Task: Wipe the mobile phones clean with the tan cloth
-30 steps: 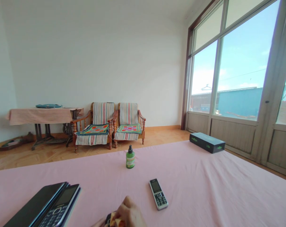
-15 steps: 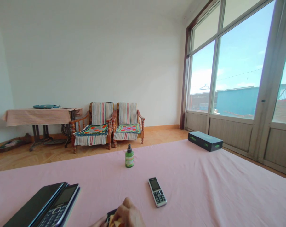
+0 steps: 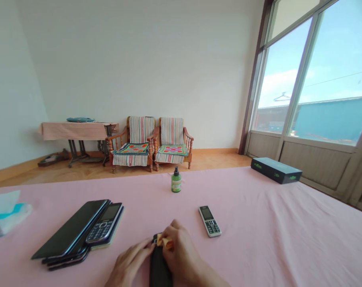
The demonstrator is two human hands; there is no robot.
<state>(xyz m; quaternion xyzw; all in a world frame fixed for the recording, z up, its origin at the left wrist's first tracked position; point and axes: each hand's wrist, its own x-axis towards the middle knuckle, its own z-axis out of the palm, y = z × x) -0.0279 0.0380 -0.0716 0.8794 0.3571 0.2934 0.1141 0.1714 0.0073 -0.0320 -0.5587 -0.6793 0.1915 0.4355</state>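
Both my hands are at the bottom middle, over the pink tablecloth point(image 3: 258, 239). My left hand point(image 3: 128, 265) rests with curled fingers against the left side of a dark phone point(image 3: 159, 267) lying on the cloth. My right hand point(image 3: 183, 259) is closed, pinching a small yellow-orange cloth point(image 3: 165, 241) onto the phone's top end. A small keypad phone point(image 3: 210, 221) lies just to the right of my hands. A stack of phones point(image 3: 82, 231) lies to the left.
A green spray bottle point(image 3: 176, 181) stands farther back at the middle. A dark flat box point(image 3: 276, 170) lies at the far right. White and teal packets point(image 3: 4, 211) sit at the left edge. Two wooden armchairs point(image 3: 152, 143), a side table point(image 3: 79, 131) and large windows point(image 3: 318, 79) stand beyond.
The view has tilted down and turned left, so both hands and the dark phone show more fully. My left hand has come into view against the phone. The packets at left have appeared.
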